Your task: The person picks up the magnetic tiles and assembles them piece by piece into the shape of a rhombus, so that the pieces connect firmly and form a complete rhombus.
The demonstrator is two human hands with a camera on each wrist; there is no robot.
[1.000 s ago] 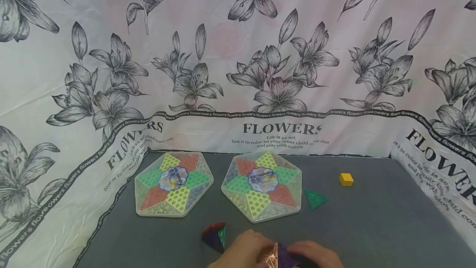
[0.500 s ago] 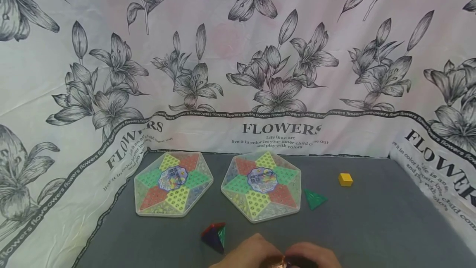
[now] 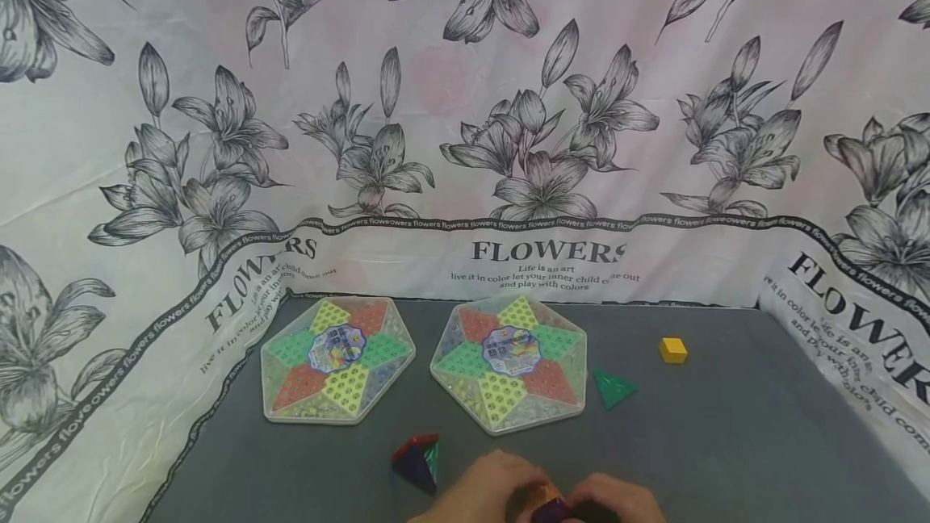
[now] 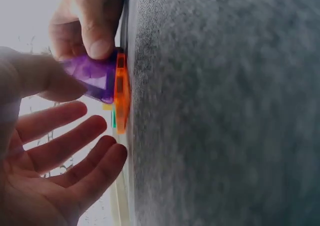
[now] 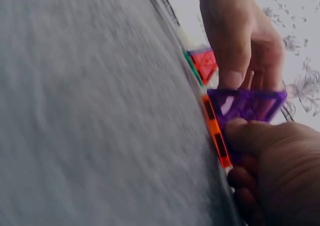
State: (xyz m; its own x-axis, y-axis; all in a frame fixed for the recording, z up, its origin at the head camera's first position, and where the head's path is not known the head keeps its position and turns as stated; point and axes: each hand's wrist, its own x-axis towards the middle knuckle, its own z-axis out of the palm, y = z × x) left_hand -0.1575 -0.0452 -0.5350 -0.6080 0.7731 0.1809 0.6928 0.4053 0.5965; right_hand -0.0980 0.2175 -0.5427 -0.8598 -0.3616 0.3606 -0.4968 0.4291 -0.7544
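Note:
Low in the head view, my left hand (image 3: 494, 487) and right hand (image 3: 617, 499) meet around translucent magnetic tiles. An orange tile (image 5: 217, 131) lies flat on the grey cloth. A purple triangular tile (image 5: 270, 103) stands up from it. My right hand pinches the purple tile, its thumb pressed on the face. From the other side, my left thumb lies against the purple tile (image 4: 90, 73), with the left fingers curved loosely around and spread below. Part of the purple and orange pieces is hidden by the hands in the head view.
Left of my hands sits a small pyramid (image 3: 417, 462) of red, purple and green tiles. Two hexagonal Chinese checkers sets (image 3: 337, 357) lie farther back. To the right are a green triangular tile (image 3: 613, 388) and a yellow cube (image 3: 673, 350). A flower-printed curtain (image 3: 545, 144) surrounds the table.
The purple tile stood upright beside the orange one, dropped out of sight between my hands, and now shows again low between the fingers. Both hands shifted slightly; the other objects stayed put.

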